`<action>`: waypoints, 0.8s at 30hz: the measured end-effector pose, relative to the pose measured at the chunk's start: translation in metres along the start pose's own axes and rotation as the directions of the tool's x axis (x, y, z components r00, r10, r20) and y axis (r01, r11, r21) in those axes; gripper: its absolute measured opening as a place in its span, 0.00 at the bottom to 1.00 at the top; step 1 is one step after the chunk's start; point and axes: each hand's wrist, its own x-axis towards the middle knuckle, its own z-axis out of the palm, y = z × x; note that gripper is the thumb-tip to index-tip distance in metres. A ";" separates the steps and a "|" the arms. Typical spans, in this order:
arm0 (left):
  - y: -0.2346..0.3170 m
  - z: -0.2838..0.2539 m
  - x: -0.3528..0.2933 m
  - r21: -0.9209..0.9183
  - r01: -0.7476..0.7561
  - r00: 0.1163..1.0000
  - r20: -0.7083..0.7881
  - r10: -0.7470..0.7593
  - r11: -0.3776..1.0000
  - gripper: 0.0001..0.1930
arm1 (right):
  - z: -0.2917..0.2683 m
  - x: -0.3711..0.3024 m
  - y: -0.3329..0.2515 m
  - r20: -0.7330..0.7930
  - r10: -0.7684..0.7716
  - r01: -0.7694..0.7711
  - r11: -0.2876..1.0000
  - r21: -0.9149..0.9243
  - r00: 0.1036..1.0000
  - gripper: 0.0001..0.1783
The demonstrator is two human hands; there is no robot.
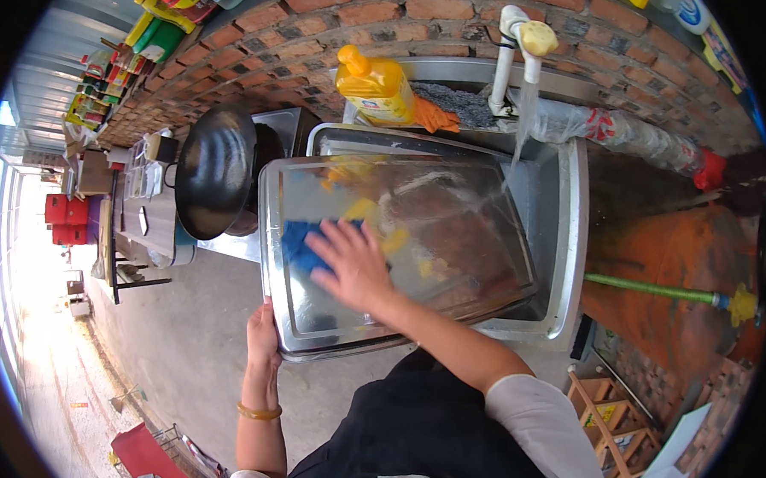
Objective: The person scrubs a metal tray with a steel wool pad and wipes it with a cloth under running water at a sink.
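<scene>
A large rectangular stainless steel tray (462,200) rests tilted across the sink, its broad face wet and mirror-like. At its near left corner my left hand (263,335) grips the rim, with the thumb along the edge and the other fingers mostly hidden. A crumpled blue cloth (297,239) lies on the left part of the tray. My right hand (348,261) presses on this cloth, fingers spread and flat. Behind the tray shows the rim of another metal tray (319,134). Water runs from the white tap (531,70) into the metal sink (562,247).
A yellow bottle (377,89) and an orange cloth (435,113) stand by the sink's back edge. The black wok (215,172) leans upright at left. A green hose (654,288) crosses at right. Near a wooden rack (614,428) is the lower right wall.
</scene>
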 end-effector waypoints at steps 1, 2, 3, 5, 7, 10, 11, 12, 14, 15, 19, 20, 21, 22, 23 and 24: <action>0.001 0.001 -0.003 0.009 0.006 1.000 -0.007 -0.006 1.000 0.20 | 0.006 0.014 0.023 -0.006 0.104 -0.104 0.994 -0.017 0.995 0.26; 0.003 0.002 -0.005 0.020 0.014 1.000 -0.013 -0.013 1.000 0.20 | 0.013 0.027 0.046 -0.012 0.208 -0.208 0.978 -0.033 0.978 0.25; 0.004 0.000 -0.005 0.025 0.018 1.000 -0.018 -0.018 1.000 0.20 | 0.003 0.032 0.083 0.007 0.389 -0.388 0.920 -0.045 0.921 0.23; 0.003 0.000 -0.003 0.048 0.042 0.999 -0.031 -0.041 0.998 0.20 | -0.013 0.011 0.177 -0.297 0.521 -0.582 0.795 -0.174 0.800 0.19; 0.000 -0.001 -0.002 -0.003 0.048 0.998 -0.039 -0.048 0.999 0.19 | -0.059 -0.017 0.244 -0.251 0.846 -0.867 0.391 -0.308 0.471 0.25; -0.007 -0.007 -0.001 0.007 0.041 0.999 -0.027 -0.040 0.999 0.19 | -0.079 -0.082 0.304 -0.515 0.608 -0.771 0.282 -0.570 0.604 0.38; -0.013 -0.011 0.000 0.013 0.040 0.999 -0.026 -0.040 0.999 0.19 | -0.085 -0.083 0.295 -0.401 0.750 -0.818 0.316 -0.481 0.525 0.38; -0.023 -0.021 0.006 -0.009 0.028 0.999 0.045 -0.027 1.000 0.20 | -0.093 -0.083 0.288 -0.259 0.860 -0.864 0.325 -0.385 0.440 0.38; -0.029 -0.022 0.010 -0.011 0.023 0.997 0.075 -0.022 1.000 0.21 | -0.105 -0.085 0.283 -0.083 0.939 -0.911 0.299 -0.284 0.334 0.40; -0.032 -0.023 0.011 -0.011 0.021 0.996 0.090 -0.019 1.000 0.22 | -0.107 -0.090 0.289 -0.065 0.944 -0.913 0.292 -0.285 0.322 0.41; -0.042 -0.037 0.018 -0.022 0.003 0.996 0.089 -0.001 1.000 0.22 | -0.099 -0.092 0.324 0.057 0.944 -0.917 0.330 -0.223 0.326 0.47; -0.040 -0.035 0.016 -0.043 -0.002 0.997 0.078 0.006 0.999 0.22 | -0.100 -0.095 0.328 0.089 0.943 -0.921 0.331 -0.207 0.319 0.48; -0.038 -0.035 0.014 -0.065 -0.007 0.998 0.066 0.012 0.998 0.22 | -0.099 -0.100 0.332 0.132 0.933 -0.926 0.351 -0.141 0.334 0.48; -0.037 -0.026 0.019 -0.087 -0.007 0.994 0.111 0.017 0.996 0.22 | -0.105 -0.116 0.343 0.036 0.951 -0.944 0.309 -0.115 0.307 0.48; -0.037 -0.026 0.019 -0.079 -0.016 0.992 0.121 0.026 0.997 0.22 | -0.105 -0.120 0.340 -0.031 0.959 -0.957 0.278 -0.080 0.281 0.48; -0.039 -0.025 0.022 -0.072 -0.025 0.991 0.132 0.034 0.997 0.22 | -0.111 -0.121 0.340 -0.030 0.967 -0.965 0.252 -0.070 0.254 0.49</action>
